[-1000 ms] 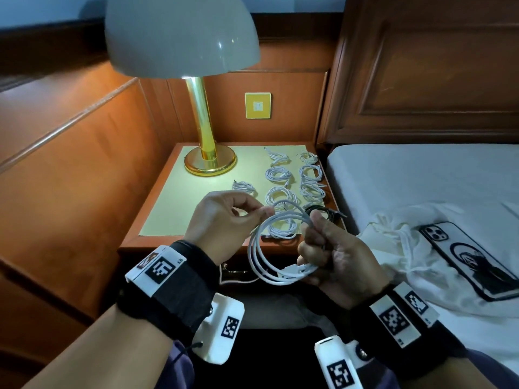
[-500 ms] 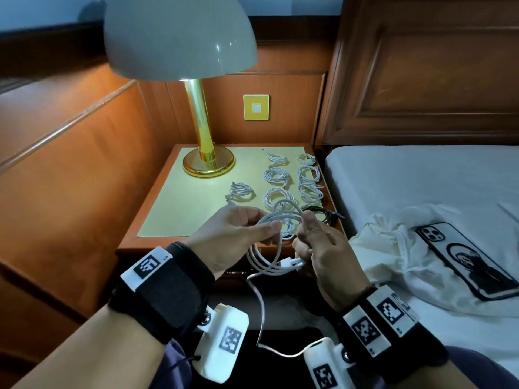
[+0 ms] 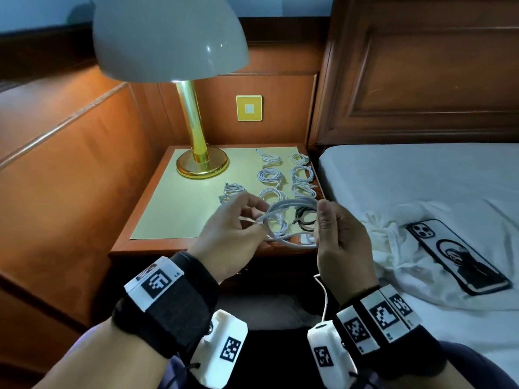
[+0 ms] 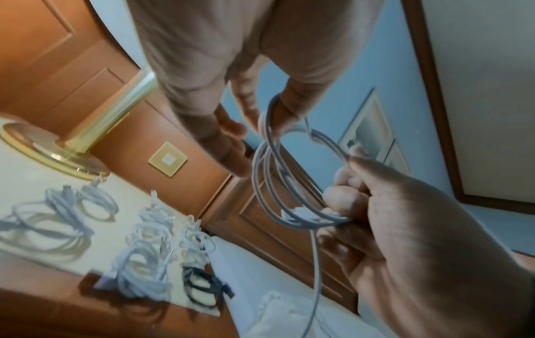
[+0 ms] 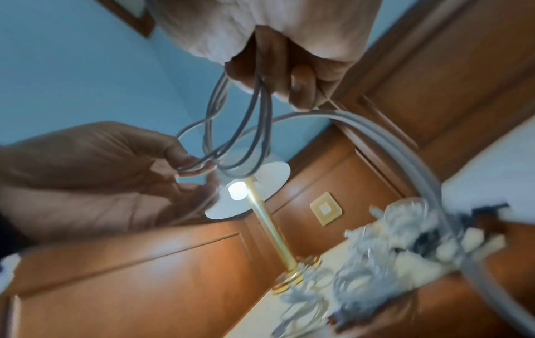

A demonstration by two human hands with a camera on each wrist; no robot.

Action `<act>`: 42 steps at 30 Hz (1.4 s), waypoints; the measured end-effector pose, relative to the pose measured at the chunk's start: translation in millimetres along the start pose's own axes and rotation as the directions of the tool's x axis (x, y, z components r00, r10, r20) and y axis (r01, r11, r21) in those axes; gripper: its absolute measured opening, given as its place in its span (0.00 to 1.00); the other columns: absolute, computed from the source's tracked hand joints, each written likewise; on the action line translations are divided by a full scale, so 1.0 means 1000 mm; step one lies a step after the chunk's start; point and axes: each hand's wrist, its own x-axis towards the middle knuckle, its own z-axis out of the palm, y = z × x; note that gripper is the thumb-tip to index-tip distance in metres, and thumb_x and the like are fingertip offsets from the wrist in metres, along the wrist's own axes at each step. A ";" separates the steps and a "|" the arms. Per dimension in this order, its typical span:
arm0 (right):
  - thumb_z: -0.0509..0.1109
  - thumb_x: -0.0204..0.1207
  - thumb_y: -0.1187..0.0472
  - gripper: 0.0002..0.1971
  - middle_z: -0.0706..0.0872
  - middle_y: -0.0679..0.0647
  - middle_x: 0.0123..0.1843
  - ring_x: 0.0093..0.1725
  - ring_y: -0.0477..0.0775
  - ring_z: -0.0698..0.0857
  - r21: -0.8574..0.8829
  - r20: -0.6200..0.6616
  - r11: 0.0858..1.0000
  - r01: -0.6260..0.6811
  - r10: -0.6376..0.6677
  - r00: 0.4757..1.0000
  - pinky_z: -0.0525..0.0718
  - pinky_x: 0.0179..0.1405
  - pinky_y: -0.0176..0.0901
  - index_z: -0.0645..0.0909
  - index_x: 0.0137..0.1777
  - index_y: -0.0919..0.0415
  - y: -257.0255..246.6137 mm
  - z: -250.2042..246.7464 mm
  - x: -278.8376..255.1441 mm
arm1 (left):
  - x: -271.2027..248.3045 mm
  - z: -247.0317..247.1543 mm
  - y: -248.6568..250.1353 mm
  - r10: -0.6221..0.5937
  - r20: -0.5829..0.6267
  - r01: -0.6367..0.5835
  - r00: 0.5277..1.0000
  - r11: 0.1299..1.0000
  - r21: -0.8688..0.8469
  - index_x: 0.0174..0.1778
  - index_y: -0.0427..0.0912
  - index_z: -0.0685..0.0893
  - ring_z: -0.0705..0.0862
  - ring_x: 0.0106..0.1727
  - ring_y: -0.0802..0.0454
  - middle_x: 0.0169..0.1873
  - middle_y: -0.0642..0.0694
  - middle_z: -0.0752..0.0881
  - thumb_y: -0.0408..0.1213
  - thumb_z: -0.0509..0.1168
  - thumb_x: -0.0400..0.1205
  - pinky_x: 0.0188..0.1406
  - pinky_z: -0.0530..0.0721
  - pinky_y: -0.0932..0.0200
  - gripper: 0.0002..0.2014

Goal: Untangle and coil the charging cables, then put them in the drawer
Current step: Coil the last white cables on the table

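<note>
Since half a second ago I have lifted both hands higher over the front edge of the nightstand (image 3: 157, 220), and the loose tail of the white charging cable (image 3: 289, 204) that trailed across my lap now hangs short beside my right wrist.

From the head view, my left hand (image 3: 233, 237) pinches the left side of the coil between thumb and fingertips, while my right hand (image 3: 341, 240) grips the right side, thumb pointing up. The coil hangs between the two hands, in the air, above the nightstand's near edge. Behind it lie several coiled white cables (image 3: 271, 175) in two rows, with a black cable (image 3: 304, 220) just beyond my right hand. A brass lamp (image 3: 200, 161) stands at the back left. On the bed (image 3: 421, 175) to the right, a phone (image 3: 455, 255) rests on white cloth (image 3: 393, 248).

From the left wrist view, my left fingers (image 4: 231, 146) curl around the top of the loops, and my right hand (image 4: 405, 224) clasps their lower side; one strand drops straight down from it.

From the right wrist view, my right fingers (image 5: 298, 87) are closed on the strands, which sweep across to my left hand (image 5: 101, 173), pinched there at the fingertips. The picture is blurred lower down.
</note>
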 end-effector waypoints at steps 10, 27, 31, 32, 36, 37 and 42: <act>0.54 0.88 0.48 0.16 0.72 0.44 0.26 0.28 0.49 0.76 -0.195 -0.140 0.960 0.198 -0.227 0.964 0.67 0.23 0.37 0.66 0.36 0.47 -0.001 -0.017 0.004 | -0.005 -0.032 0.008 0.055 0.266 0.004 0.963 0.976 -0.218 0.37 0.33 0.86 0.65 0.18 0.55 0.22 0.46 0.71 0.40 0.82 0.73 0.21 0.69 0.61 0.15; 0.53 0.88 0.45 0.18 0.68 0.43 0.26 0.30 0.32 0.76 -0.269 -0.402 0.958 0.102 -0.208 0.892 0.67 0.28 0.22 0.66 0.39 0.54 0.016 -0.028 0.016 | 0.004 -0.061 -0.005 0.290 -0.162 -0.201 0.943 0.886 0.418 0.17 0.45 0.61 0.61 0.20 0.53 0.15 0.53 0.59 0.61 0.72 0.74 0.23 0.61 0.59 0.34; 0.51 0.88 0.42 0.20 0.70 0.42 0.28 0.31 0.31 0.76 -0.235 -0.422 0.966 0.110 -0.204 0.883 0.68 0.28 0.22 0.69 0.41 0.55 0.017 -0.026 0.017 | 0.003 -0.056 0.000 0.397 -0.288 -0.201 0.871 0.824 0.530 0.17 0.47 0.60 0.64 0.19 0.53 0.13 0.53 0.61 0.68 0.71 0.69 0.26 0.62 0.62 0.34; 0.51 0.88 0.41 0.22 0.70 0.43 0.28 0.30 0.32 0.76 -0.230 -0.420 0.966 0.117 -0.207 0.884 0.68 0.28 0.23 0.70 0.41 0.56 0.017 -0.026 0.016 | 0.003 -0.055 0.001 0.417 -0.302 -0.198 0.857 0.809 0.553 0.17 0.48 0.61 0.64 0.19 0.55 0.14 0.54 0.62 0.69 0.71 0.68 0.26 0.62 0.62 0.34; 0.52 0.88 0.47 0.23 0.70 0.45 0.30 0.29 0.45 0.69 -0.245 -0.409 0.954 0.172 -0.263 0.874 0.67 0.28 0.21 0.73 0.41 0.65 0.015 -0.026 0.014 | 0.006 -0.057 0.002 0.461 -0.336 -0.175 0.821 0.764 0.620 0.20 0.46 0.63 0.64 0.21 0.56 0.17 0.53 0.64 0.70 0.68 0.71 0.25 0.63 0.61 0.33; 0.53 0.89 0.48 0.22 0.70 0.46 0.30 0.29 0.46 0.69 -0.251 -0.403 0.949 0.193 -0.284 0.870 0.67 0.27 0.23 0.73 0.41 0.64 0.014 -0.025 0.014 | 0.006 -0.058 0.002 0.467 -0.343 -0.173 0.815 0.761 0.625 0.21 0.45 0.62 0.64 0.21 0.54 0.17 0.52 0.64 0.70 0.68 0.71 0.24 0.63 0.61 0.34; 0.54 0.90 0.49 0.21 0.72 0.46 0.36 0.34 0.52 0.72 -0.325 -0.312 0.896 0.304 -0.405 0.859 0.73 0.34 0.51 0.74 0.42 0.63 0.016 -0.025 0.019 | 0.006 -0.061 0.002 0.470 -0.354 -0.148 0.809 0.745 0.650 0.21 0.43 0.63 0.63 0.21 0.53 0.18 0.50 0.63 0.72 0.66 0.71 0.24 0.63 0.60 0.36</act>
